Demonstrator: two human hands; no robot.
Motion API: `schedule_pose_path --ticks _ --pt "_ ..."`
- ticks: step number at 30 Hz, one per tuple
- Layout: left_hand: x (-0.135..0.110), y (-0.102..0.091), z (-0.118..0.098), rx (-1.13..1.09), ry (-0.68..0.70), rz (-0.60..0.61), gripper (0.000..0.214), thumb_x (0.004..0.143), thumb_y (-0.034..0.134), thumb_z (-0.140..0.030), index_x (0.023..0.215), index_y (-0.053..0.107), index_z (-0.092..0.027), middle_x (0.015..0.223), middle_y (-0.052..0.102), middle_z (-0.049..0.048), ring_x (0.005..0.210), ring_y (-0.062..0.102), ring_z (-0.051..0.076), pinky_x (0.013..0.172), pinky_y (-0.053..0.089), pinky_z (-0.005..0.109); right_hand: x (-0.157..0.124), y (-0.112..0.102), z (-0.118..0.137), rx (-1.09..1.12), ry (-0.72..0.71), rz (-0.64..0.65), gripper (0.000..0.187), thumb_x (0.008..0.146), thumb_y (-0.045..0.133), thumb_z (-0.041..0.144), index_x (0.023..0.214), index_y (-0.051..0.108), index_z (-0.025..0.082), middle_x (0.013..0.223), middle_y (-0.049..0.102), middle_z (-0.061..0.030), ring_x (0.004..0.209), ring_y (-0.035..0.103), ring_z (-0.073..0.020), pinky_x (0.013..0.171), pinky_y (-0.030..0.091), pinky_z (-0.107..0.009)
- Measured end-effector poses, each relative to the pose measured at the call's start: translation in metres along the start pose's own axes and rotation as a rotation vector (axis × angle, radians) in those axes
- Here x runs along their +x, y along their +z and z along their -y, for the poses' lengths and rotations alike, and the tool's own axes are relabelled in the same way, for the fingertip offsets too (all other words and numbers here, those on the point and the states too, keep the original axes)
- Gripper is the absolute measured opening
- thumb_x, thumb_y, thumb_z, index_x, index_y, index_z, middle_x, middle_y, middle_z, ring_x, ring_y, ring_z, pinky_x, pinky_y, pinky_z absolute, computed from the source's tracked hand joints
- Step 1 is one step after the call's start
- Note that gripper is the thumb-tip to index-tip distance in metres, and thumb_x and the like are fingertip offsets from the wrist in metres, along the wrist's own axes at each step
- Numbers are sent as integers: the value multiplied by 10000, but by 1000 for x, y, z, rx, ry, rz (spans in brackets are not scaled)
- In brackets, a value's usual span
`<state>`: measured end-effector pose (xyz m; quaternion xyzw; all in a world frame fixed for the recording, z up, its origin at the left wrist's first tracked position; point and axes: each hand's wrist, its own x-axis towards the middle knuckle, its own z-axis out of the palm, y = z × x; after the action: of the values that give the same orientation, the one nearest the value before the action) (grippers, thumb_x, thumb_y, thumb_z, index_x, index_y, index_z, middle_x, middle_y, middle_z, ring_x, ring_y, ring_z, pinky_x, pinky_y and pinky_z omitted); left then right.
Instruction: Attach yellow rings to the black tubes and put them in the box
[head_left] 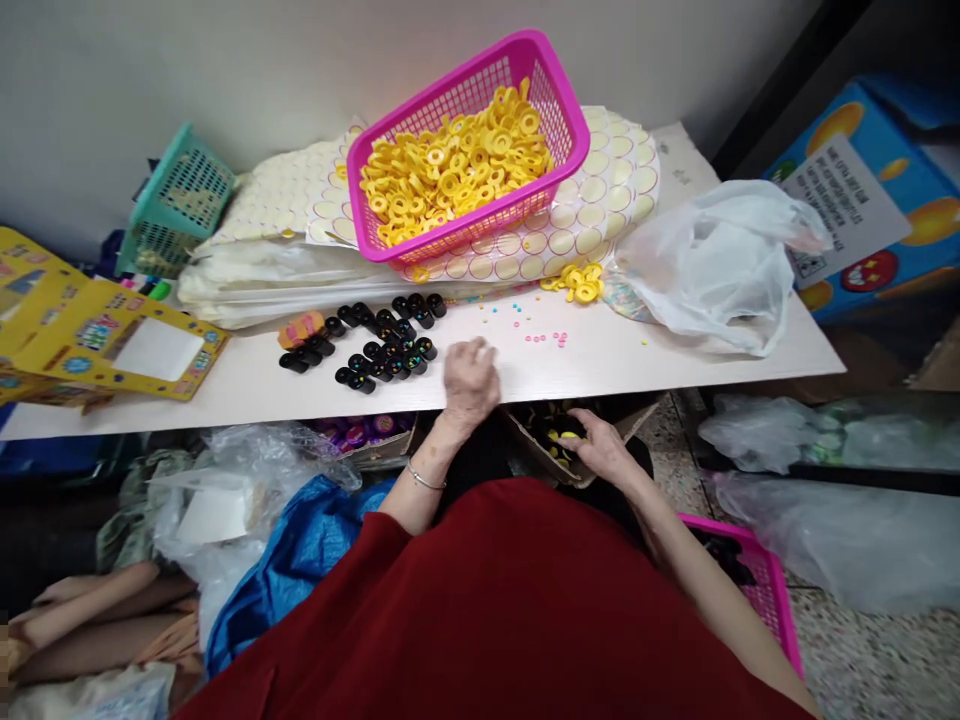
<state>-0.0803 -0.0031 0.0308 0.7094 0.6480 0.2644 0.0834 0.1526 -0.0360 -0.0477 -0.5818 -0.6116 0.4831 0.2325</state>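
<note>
My left hand (471, 382) is over the white table's (660, 362) front edge, fingers curled inward; anything inside them is hidden. Just left of it stand several small black cups (386, 350), some with coloured bits inside. Tiny pink rings (559, 338) and coloured beads lie scattered to its right. Below the tabletop, my right hand (600, 447) reaches over a cardboard box (574, 475) of black and yellow pieces. Its fingers are apart beside a yellow-topped piece (568, 437). A small pile of yellow ring-shaped parts (581, 284) lies farther back.
A pink basket (469, 240) full of yellow parts rests on sticker sheets (626, 190) at the back. A white plastic bag (712, 265) lies right, a yellow printed carton (97, 335) left. Purple items (364, 432) sit in a box below. Someone's bare limbs show at lower left.
</note>
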Motion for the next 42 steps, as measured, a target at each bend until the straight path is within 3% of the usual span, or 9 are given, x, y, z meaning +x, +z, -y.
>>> schedule_pose_path --ticks 3,6,9,11,15,21,27,32,42 --pt "9 -23 22 298 -306 -136 363 765 522 -221 1107 606 -138 1331 489 204 1217 375 397 932 302 522 5 -4 2 -151 -70 -13 360 616 681 197 975 667 171 985 680 -113 938 611 -265 830 465 -399" --pt "16 -35 39 432 -286 -15 323 781 483 -222 1056 623 -125 1194 553 225 1206 360 409 884 297 531 13 -18 21 12 -70 156 163 680 652 267 823 665 190 707 661 -34 668 610 -185 623 475 -306" --pt "21 -36 49 479 -238 78 284 787 409 -148 909 665 -134 1009 596 216 1146 387 390 831 292 532 27 -37 43 185 -14 294 174 735 602 361 731 629 189 534 570 30 428 489 -115 447 369 -250" --pt "24 -37 51 480 -225 90 279 770 412 -119 864 673 -148 959 599 203 1124 397 377 824 290 528 42 -48 54 181 -52 242 188 726 602 373 721 628 187 533 562 40 412 454 -99 441 334 -244" --pt "29 -34 43 403 -154 84 244 770 475 -149 929 659 -167 992 617 164 1131 419 351 854 327 496 82 -54 61 -30 -264 -117 120 688 602 299 708 650 191 657 617 7 636 543 -145 616 418 -281" --pt "34 4 4 101 78 207 327 759 579 -202 1085 601 -185 1020 638 89 979 528 253 824 429 386 112 -38 62 -330 -367 -295 142 780 532 267 790 661 210 799 635 -50 773 577 -198 709 440 -321" --pt "40 52 -16 -173 184 103 307 763 621 -228 1063 578 -177 920 629 56 874 556 208 795 462 333 114 -41 70 -629 -368 -205 202 841 461 200 820 662 204 842 623 -65 772 577 -202 667 398 -309" --pt "40 73 -11 -358 173 3 402 697 710 -277 1061 582 -164 911 625 52 832 564 187 752 472 313 111 -46 72 -725 -417 -114 178 851 445 167 870 622 177 896 618 -82 773 567 -200 624 357 -301" --pt "40 89 -11 -536 41 29 301 578 799 -191 821 623 -171 801 597 5 757 560 147 685 460 269 89 -55 42 -645 -565 -307 120 839 474 178 804 586 198 822 611 -62 722 561 -187 624 393 -299"
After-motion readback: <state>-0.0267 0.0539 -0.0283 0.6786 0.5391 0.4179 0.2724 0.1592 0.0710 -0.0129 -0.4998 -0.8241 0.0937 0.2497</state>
